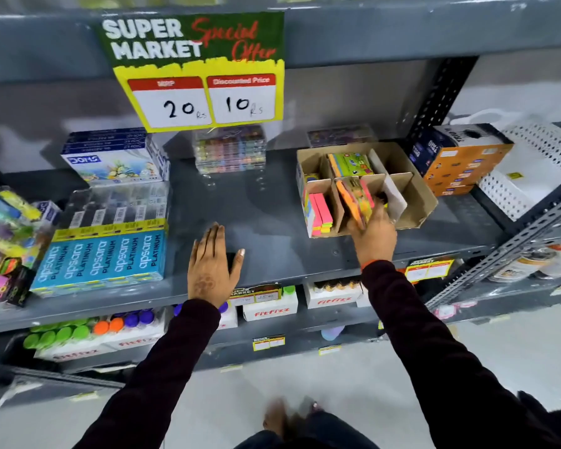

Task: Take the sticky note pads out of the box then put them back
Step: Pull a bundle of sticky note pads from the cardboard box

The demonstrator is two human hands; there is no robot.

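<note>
A brown cardboard box [415, 196] with dividers stands on the grey shelf [266, 222], right of centre. My right hand [374, 234] grips an orange and yellow sticky note pad [353, 200], tilted, in the box's front middle compartment. Pink and yellow pads [319, 213] stand in the front left compartment. A green packed pad [352, 165] lies in a rear compartment. My left hand [212, 267] rests flat on the bare shelf, fingers apart, holding nothing.
Blue pencil boxes [104, 260] and a white box stack [114, 160] fill the shelf's left. Clear cases of coloured items [230, 150] sit at the back. An orange carton [457, 163] and white perforated basket [531, 170] stand right. A price sign [201, 72] hangs above.
</note>
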